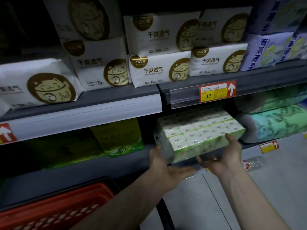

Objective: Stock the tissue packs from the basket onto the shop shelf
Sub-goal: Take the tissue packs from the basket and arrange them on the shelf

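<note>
Currently on the placement step. The tissue multipack [199, 135] (green-and-white wrap, small packs in a grid) lies on the lower shelf [116, 165], at about 4 o'clock from frame centre. Its front edge is at or just past the shelf lip; I can't tell which.

Left hand [166, 166]: palm up, fingers straight, under the front-left corner, with the thumb up against the pack's left end. Right hand [226, 158]: fingers straight up against the front-right face, thumb spread below. The hands are apart, one per end, and neither curls round the wrap, so they brace rather than clamp.

Neighbours:
- Green patterned roll packs [274, 125] sit just beside the multipack at its 3 o'clock (contact unclear).
- A yellow-green pack [119, 135] sits at its 9 o'clock, across a dark gap.
- White cat-logo packs [159, 70] fill the upper shelf at 12 o'clock, with a yellow price tag [217, 92] on that shelf's rail.
- The red basket [66, 205] is at 7 o'clock; its contents aren't readable.
- A plastic bottle [254, 163] lies on the floor just past the right hand.

Next move, as I read it: push the pack straight back until its face sits flush with the lip. Pressure should be even at both ends, or it will likely skew into the roll packs. Then let go and return to the basket. The soft wrap probably slides easily, so a gentle shove should be enough.
</note>
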Available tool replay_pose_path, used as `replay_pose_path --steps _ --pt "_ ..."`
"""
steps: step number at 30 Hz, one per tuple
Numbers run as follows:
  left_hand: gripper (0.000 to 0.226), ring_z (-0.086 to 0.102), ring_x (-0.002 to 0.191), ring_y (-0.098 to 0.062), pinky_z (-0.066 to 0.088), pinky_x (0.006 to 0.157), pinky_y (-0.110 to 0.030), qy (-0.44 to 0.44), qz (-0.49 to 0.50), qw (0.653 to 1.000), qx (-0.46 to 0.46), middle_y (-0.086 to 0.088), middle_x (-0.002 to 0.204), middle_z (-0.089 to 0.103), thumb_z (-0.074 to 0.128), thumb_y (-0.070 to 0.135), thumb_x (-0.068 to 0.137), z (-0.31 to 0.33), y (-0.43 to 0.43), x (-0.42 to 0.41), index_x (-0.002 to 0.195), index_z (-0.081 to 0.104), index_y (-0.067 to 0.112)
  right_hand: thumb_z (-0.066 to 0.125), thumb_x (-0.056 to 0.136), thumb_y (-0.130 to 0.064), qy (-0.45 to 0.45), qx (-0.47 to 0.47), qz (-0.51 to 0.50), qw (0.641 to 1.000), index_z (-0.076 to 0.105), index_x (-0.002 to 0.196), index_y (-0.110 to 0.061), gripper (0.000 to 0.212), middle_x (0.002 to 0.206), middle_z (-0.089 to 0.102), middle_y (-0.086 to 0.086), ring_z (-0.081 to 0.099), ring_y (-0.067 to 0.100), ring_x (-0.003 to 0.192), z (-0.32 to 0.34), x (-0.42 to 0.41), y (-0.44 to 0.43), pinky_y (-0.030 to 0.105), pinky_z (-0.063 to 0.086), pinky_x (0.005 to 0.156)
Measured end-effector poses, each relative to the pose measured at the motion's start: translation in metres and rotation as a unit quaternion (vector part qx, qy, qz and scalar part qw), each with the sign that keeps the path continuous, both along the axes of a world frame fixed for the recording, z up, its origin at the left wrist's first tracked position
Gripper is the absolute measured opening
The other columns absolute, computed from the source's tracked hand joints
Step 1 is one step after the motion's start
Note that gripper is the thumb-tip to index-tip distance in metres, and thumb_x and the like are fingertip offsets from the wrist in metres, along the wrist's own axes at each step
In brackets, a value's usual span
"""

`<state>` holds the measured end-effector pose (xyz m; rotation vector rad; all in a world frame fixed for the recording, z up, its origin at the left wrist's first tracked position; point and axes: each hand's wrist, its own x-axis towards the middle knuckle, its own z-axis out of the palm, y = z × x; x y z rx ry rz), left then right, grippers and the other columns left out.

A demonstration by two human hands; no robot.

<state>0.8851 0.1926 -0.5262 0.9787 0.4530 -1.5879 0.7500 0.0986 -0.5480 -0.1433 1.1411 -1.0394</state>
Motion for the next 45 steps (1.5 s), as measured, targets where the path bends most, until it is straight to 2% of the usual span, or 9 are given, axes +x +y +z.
replay_pose_path --steps 4,14,23,27,31,35,40,42,45 --pt "0.067 0.048 0.134 -0.054 0.035 0.117 -0.062 0.035 0.031 0.998 -0.045 -0.037 0.137 0.054 0.048 0.048 0.099 0.004 -0.007 0.008 0.136 0.051 -0.008 0.051 0.101 -0.055 -0.058 -0.023 0.022 0.998 0.064 0.116 -0.024 0.037 0.125 0.064 0.017 0.06 0.046 0.118 0.004 -0.005 0.005 0.075 0.043 0.105" --pt "0.073 0.046 0.136 -0.056 0.035 0.111 -0.072 -0.032 -0.007 0.997 -0.066 -0.033 0.15 0.046 0.047 0.05 0.1 0.005 -0.033 0.028 0.151 0.037 -0.002 0.059 0.097 -0.061 -0.073 -0.054 0.041 0.995 0.048 0.145 -0.029 0.059 0.154 0.04 0.015 0.04 0.041 0.148 -0.006 0.013 -0.012 0.07 0.048 0.104" --pt "0.076 0.042 0.137 -0.06 0.043 0.106 -0.07 -0.051 -0.018 0.997 -0.046 -0.032 0.162 0.026 0.047 0.047 0.103 0.013 -0.015 0.035 0.158 0.026 -0.001 0.052 0.101 -0.058 -0.006 -0.03 0.046 0.998 0.041 0.158 -0.028 0.066 0.159 0.039 0.021 0.046 0.046 0.141 -0.013 0.017 -0.012 0.058 0.049 0.106" --pt "0.071 0.053 0.127 -0.058 0.049 0.102 -0.067 -0.083 -0.058 0.994 -0.052 -0.036 0.155 0.037 0.051 0.043 0.102 0.016 0.011 0.037 0.154 0.033 -0.003 0.055 0.102 -0.048 0.142 -0.049 0.15 0.977 0.053 0.138 -0.016 0.047 0.129 0.055 0.016 0.059 0.035 0.107 -0.001 0.024 0.008 0.044 0.052 0.089" --pt "0.051 0.069 0.109 -0.046 0.058 0.095 -0.056 -0.178 -0.098 0.974 -0.095 -0.025 0.138 0.059 0.052 0.039 0.102 0.027 0.056 0.044 0.139 0.055 0.005 0.056 0.105 -0.04 0.262 -0.135 0.324 0.899 0.063 0.133 -0.015 0.039 0.127 0.068 0.009 0.067 0.034 0.117 0.019 0.039 0.041 0.042 0.055 0.089" --pt "0.033 0.076 0.095 -0.031 0.062 0.079 -0.036 -0.345 -0.141 0.92 -0.119 -0.009 0.123 0.073 0.049 0.032 0.104 0.044 0.121 0.068 0.125 0.067 0.015 0.068 0.094 -0.038 0.428 -0.304 0.405 0.748 0.077 0.112 -0.022 0.026 0.114 0.077 0.002 0.071 0.026 0.11 0.034 0.061 0.095 0.045 0.055 0.102" --pt "0.021 0.076 0.096 -0.028 0.06 0.082 -0.037 -0.486 -0.15 0.856 -0.093 -0.002 0.115 0.074 0.053 0.023 0.104 0.054 0.214 0.109 0.113 0.072 0.024 0.068 0.1 -0.031 0.47 -0.424 0.484 0.605 0.07 0.131 -0.024 0.032 0.121 0.075 -0.004 0.067 0.012 0.117 0.044 0.083 0.173 0.031 0.051 0.102" --pt "0.017 0.074 0.095 -0.021 0.059 0.087 -0.039 -0.557 -0.169 0.81 -0.073 0.002 0.109 0.074 0.057 0.025 0.102 0.053 0.252 0.124 0.11 0.071 0.031 0.067 0.101 -0.035 0.462 -0.446 0.509 0.573 0.068 0.134 -0.026 0.034 0.127 0.073 -0.005 0.065 0.011 0.122 0.048 0.092 0.202 0.03 0.051 0.104" --pt "0.036 0.07 0.094 -0.016 0.057 0.09 -0.042 -0.717 -0.235 0.656 -0.02 0.007 0.104 0.074 0.058 0.042 0.093 0.051 0.305 0.142 0.129 0.06 0.039 0.064 0.101 -0.046 0.47 -0.467 0.536 0.524 0.06 0.143 -0.032 0.044 0.136 0.07 -0.005 0.063 0.014 0.129 0.057 0.104 0.241 0.035 0.05 0.107"
